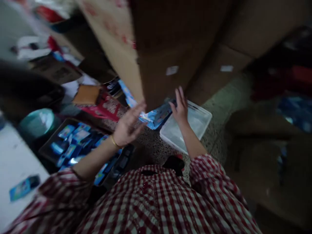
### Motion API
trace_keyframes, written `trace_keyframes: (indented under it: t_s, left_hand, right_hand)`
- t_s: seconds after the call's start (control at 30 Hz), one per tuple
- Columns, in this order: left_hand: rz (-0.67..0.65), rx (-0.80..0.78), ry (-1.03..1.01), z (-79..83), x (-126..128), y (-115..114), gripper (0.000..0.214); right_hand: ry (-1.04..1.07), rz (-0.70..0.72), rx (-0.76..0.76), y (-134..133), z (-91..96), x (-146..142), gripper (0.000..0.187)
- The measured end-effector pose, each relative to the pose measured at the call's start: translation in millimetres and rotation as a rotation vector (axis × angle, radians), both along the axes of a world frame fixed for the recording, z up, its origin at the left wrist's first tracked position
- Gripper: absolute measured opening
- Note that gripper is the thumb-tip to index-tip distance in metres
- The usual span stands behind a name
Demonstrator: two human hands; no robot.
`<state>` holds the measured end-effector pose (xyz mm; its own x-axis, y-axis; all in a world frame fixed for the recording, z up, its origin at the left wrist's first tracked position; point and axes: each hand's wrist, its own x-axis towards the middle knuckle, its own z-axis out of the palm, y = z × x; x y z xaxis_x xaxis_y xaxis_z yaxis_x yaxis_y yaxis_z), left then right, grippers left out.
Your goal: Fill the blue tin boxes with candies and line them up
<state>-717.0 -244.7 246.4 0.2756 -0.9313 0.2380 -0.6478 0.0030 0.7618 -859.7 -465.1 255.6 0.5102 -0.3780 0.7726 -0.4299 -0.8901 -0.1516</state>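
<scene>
A tall brown cardboard box (pixel 168 42) stands in front of me, with red print on its left side. My left hand (pixel 128 125) is at the box's lower left corner, its fingers stretched out and holding nothing. On the right, my right hand (pixel 180 109) has its fingers apart against or just before the box's front; I cannot tell if it touches. Blue printed packaging (pixel 156 118) lies at the bottom edge of the box, between the hands. Below the right hand is a whitish plastic tray or lid (pixel 168 133) on the speckled floor.
To the left, a dark crate (pixel 46 151) holds several blue packets, beside a green tub (pixel 36 122). A white table (pixel 14 156) carries one blue packet (pixel 24 188). Another cardboard box (pixel 224 61) stands at right. Blurred blue goods (pixel 297 112) lie farther right.
</scene>
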Motion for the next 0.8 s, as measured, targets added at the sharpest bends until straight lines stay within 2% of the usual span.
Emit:
trace_keyframes:
  t_s: [0.03, 0.07, 0.17, 0.23, 0.3, 0.37, 0.47, 0.53, 0.63, 0.8]
  left_hand:
    - [0.069, -0.003, 0.017, -26.6, -8.7, 13.1, 0.052]
    - [0.087, 0.086, 0.01, -58.3, -22.2, 25.0, 0.05]
    - [0.162, 0.541, 0.145, -167.4, -83.6, 48.0, 0.048]
    - [0.221, 0.681, 0.319, -231.3, -133.3, 53.6, 0.049]
    - [0.418, 0.706, 0.522, -275.7, -185.3, 55.2, 0.049]
    - [0.603, 0.694, 0.695, -299.7, -237.9, 54.7, 0.048]
    - [0.737, 0.656, 0.86, -313.5, -310.8, 51.3, 0.05]
    - [0.804, 0.636, 0.961, -321.7, -350.2, 50.1, 0.052]
    - [0.901, 0.646, 1.144, -347.6, -396.8, 54.6, 0.053]
    - [1.086, 0.709, 1.418, -409.5, -480.8, 76.9, 0.046]
  right_hand:
    - [0.04, 0.059, -0.005, 0.9, -22.4, -12.5, 0.05]
    - [0.111, 0.133, -0.015, 1.1, -45.4, -25.6, 0.045]
    - [0.4, 0.407, -0.093, -7.7, -106.3, -65.1, 0.031]
    - [0.607, 0.596, -0.125, -23.3, -132.6, -85.2, 0.029]
    - [0.789, 0.761, -0.159, -42.6, -148.8, -96.5, 0.029]
    - [0.937, 0.856, -0.179, -59.7, -161.4, -101.9, 0.031]
    - [1.142, 0.878, -0.156, -74.7, -183.3, -107.9, 0.037]
    - [1.325, 0.864, -0.125, -76.3, -201.0, -113.2, 0.04]
    - [1.608, 0.847, -0.097, -63.9, -229.9, -125.5, 0.041]
    - [1.916, 0.886, 0.038, -20.4, -284.2, -170.5, 0.04]
